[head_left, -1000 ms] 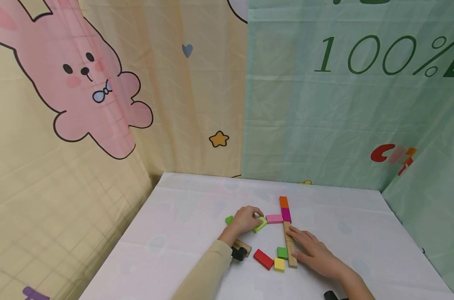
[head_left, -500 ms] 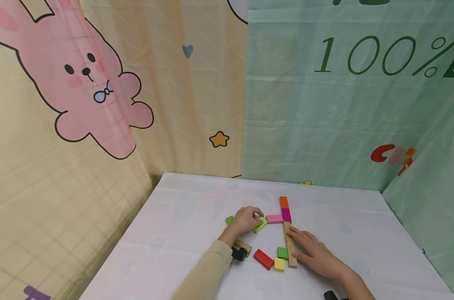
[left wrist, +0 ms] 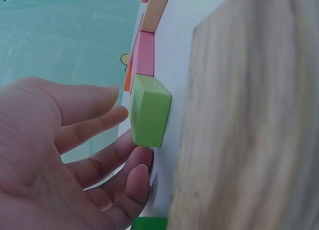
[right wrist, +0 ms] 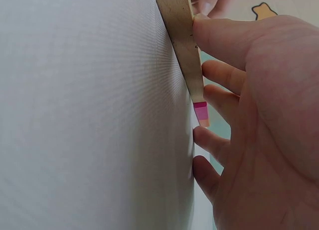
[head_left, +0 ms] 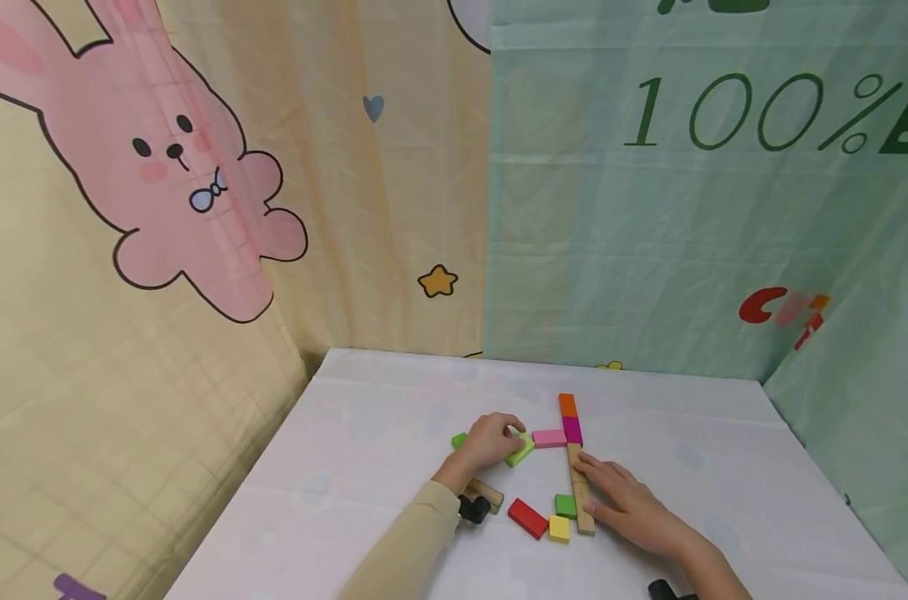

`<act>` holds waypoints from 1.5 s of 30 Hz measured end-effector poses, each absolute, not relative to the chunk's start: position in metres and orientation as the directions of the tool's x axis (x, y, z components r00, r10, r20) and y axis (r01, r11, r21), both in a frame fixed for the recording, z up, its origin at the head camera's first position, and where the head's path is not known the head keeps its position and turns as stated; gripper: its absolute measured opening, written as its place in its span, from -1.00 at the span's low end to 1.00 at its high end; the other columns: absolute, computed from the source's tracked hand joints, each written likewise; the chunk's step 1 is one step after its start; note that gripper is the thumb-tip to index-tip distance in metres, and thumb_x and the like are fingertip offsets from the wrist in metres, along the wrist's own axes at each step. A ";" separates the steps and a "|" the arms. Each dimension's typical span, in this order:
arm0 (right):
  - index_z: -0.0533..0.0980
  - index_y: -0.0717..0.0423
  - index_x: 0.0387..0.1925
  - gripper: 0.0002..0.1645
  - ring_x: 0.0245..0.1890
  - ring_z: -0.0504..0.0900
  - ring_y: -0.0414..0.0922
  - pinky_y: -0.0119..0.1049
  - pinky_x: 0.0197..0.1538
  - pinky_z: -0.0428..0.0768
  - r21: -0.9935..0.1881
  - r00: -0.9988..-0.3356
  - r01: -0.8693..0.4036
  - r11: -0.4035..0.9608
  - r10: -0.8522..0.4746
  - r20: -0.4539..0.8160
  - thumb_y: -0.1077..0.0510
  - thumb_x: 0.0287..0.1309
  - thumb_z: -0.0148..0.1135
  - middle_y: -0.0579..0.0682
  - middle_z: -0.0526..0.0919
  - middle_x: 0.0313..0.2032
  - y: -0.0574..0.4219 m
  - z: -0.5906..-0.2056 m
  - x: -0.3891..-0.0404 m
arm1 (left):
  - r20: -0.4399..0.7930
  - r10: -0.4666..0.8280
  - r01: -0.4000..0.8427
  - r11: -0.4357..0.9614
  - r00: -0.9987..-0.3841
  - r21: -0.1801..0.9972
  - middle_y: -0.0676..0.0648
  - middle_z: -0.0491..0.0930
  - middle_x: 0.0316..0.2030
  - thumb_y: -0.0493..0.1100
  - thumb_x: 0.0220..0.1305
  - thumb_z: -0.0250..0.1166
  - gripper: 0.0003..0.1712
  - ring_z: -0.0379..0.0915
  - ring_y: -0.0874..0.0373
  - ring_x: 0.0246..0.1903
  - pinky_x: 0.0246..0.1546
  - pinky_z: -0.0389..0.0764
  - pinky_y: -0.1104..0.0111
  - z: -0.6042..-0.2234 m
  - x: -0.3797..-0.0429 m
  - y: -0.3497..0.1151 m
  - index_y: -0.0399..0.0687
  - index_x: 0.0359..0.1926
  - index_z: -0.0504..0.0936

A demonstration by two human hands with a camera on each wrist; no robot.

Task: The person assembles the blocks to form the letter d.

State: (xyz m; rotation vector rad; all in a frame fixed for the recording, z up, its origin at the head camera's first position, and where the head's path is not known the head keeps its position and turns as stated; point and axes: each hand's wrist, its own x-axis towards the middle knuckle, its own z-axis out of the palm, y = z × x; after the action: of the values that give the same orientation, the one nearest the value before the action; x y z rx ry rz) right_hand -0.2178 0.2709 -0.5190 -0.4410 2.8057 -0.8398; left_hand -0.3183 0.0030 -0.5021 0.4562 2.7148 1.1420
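In the head view my left hand (head_left: 486, 442) is over a light green block (head_left: 520, 451) lying flat on the table. In the left wrist view its thumb and index tips are at the upper face of the light green block (left wrist: 152, 117), and other loosely bent fingers lie by its end. Against the right side of a long wooden strip (head_left: 578, 483) rests my right hand (head_left: 634, 508), thumb and fingertips spread along it. Whether the strip is one block or two I cannot tell. A pink block (head_left: 549, 438) lies between the light green block and a magenta block (head_left: 572, 429).
An orange block (head_left: 567, 405) continues the line beyond the magenta one. Nearer lie a green block (head_left: 565, 506), a yellow block (head_left: 559, 529) and a red block (head_left: 527, 518). Another wooden block (head_left: 487, 495) is below the left wrist, and a darker green block (head_left: 459, 440) sits left.
The head view has shifted slightly. Both hands and all the visible blocks stay where they were.
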 end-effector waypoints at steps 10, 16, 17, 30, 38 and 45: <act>0.22 -0.27 0.53 -0.11 0.43 0.14 0.16 0.47 0.19 0.28 -0.574 -0.938 -0.222 0.788 -0.333 -0.095 -0.33 0.25 0.24 -0.09 0.18 0.51 0.272 -0.520 -0.218 | -0.005 0.378 0.254 0.632 -0.926 0.732 0.07 0.57 -0.31 -0.08 0.36 0.34 -0.73 0.44 0.18 -0.32 -0.34 0.50 0.30 -0.498 -0.314 -0.009 0.00 0.03 0.72; 0.23 -0.28 0.52 -0.10 0.43 0.14 0.14 0.46 0.18 0.30 -0.566 -0.944 -0.212 0.797 -0.316 -0.091 -0.34 0.22 0.25 -0.12 0.19 0.50 0.271 -0.521 -0.218 | 0.018 0.386 0.281 0.637 -0.922 0.718 0.07 0.56 -0.28 -0.09 0.38 0.33 -0.72 0.43 0.16 -0.31 -0.36 0.50 0.30 -0.491 -0.312 -0.019 0.00 0.05 0.71; 0.23 -0.27 0.52 -0.10 0.43 0.14 0.14 0.46 0.18 0.30 -0.564 -0.944 -0.214 0.797 -0.316 -0.089 -0.34 0.22 0.25 -0.12 0.19 0.50 0.271 -0.521 -0.218 | 0.019 0.384 0.280 0.638 -0.923 0.718 0.07 0.56 -0.28 -0.09 0.38 0.33 -0.72 0.43 0.16 -0.30 -0.36 0.50 0.30 -0.490 -0.312 -0.020 0.00 0.05 0.71; 0.21 -0.28 0.53 -0.11 0.42 0.15 0.13 0.45 0.20 0.30 -0.564 -0.938 -0.239 0.791 -0.338 -0.076 -0.33 0.25 0.23 -0.12 0.18 0.50 0.271 -0.520 -0.219 | 0.094 0.382 0.336 0.639 -0.919 0.692 0.02 0.61 -0.22 -0.10 0.31 0.38 -0.71 0.47 0.20 -0.25 -0.25 0.52 0.31 -0.489 -0.310 -0.042 -0.04 0.03 0.72; 0.18 -0.29 0.54 -0.11 0.45 0.11 0.16 0.47 0.20 0.26 -0.551 -0.932 -0.271 0.789 -0.359 -0.056 -0.36 0.27 0.19 -0.12 0.15 0.52 0.274 -0.520 -0.219 | 0.131 0.354 0.338 0.622 -0.926 0.706 -0.11 0.64 -0.14 -0.15 0.31 0.38 -0.69 0.47 0.17 -0.24 -0.22 0.52 0.28 -0.489 -0.304 -0.055 -0.09 0.05 0.71; 0.19 -0.26 0.54 -0.11 0.44 0.13 0.17 0.47 0.19 0.27 -0.561 -0.929 -0.278 0.780 -0.368 -0.052 -0.34 0.27 0.20 -0.11 0.17 0.51 0.273 -0.520 -0.219 | 0.127 0.324 0.310 0.611 -0.937 0.729 -0.13 0.63 -0.11 -0.15 0.31 0.39 -0.70 0.48 0.15 -0.21 -0.21 0.54 0.26 -0.496 -0.299 -0.066 -0.06 0.05 0.71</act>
State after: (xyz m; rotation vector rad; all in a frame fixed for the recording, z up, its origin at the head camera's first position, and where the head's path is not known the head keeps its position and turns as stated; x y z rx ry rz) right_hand -0.2189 0.2735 -0.5200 -0.5134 2.8131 -0.8487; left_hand -0.2991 -0.0661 -0.4958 0.5518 2.8039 1.2633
